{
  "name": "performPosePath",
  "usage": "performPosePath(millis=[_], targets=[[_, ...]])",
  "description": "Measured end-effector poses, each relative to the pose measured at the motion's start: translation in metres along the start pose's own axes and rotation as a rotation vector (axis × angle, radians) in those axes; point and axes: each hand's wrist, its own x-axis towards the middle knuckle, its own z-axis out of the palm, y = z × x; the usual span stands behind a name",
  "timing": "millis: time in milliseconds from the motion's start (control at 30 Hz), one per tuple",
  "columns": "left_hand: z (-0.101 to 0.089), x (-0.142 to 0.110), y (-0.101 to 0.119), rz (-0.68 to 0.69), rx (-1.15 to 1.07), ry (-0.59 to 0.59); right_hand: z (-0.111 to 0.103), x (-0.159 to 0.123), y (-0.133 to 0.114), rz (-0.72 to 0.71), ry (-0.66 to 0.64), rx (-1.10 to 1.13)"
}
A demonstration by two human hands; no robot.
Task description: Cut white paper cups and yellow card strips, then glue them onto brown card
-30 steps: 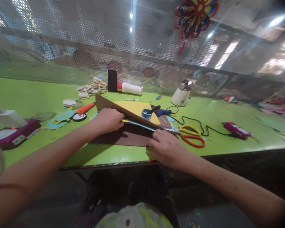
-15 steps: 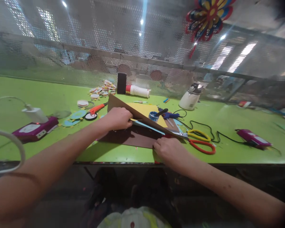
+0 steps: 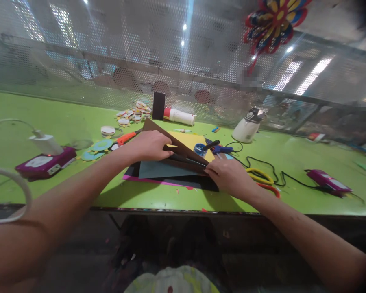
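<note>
My left hand [image 3: 154, 145] is closed on the upper edge of a brown sheet [image 3: 151, 124], which stands tilted up from the table. The fingers of my right hand [image 3: 228, 176] pinch the lower right end of the lifted sheets. A blue-grey sheet [image 3: 158, 169] lies below them, over a black sheet [image 3: 207, 183] with a magenta edge [image 3: 134, 178] showing under it. Beside my right wrist are scissors with yellow and red handles [image 3: 264, 176]; their blades are hidden. Behind the brown sheet lies a yellow sheet [image 3: 184, 139], with a jar of blue stuff [image 3: 199, 149] on it.
A blue glue gun [image 3: 221, 149] with a black cord lies behind my right hand. Purple power strips [image 3: 45, 165] lie left and right. Round light-blue pieces [image 3: 97, 149], an orange-handled tool [image 3: 126, 137], a phone [image 3: 158, 106], a white-and-red bottle [image 3: 179, 116] and a white jug [image 3: 247, 125] stand about.
My right hand has risen from the table's front onto the sheets' right end. A lower brown sheet is now lifted, so blue-grey, black and magenta sheets show beneath. The view has shifted slightly.
</note>
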Motion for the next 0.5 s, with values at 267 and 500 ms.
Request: performPosePath(millis=[267, 500], targets=[[0.001, -0.01, -0.021, 0.06, -0.062, -0.1, 0.009, -0.021, -0.019, -0.145, 0.039, -0.004], [0.009, -0.018, -0.019, 0.108, -0.125, -0.228, 0.014, -0.024, -0.017, -0.163, 0.09, -0.008]])
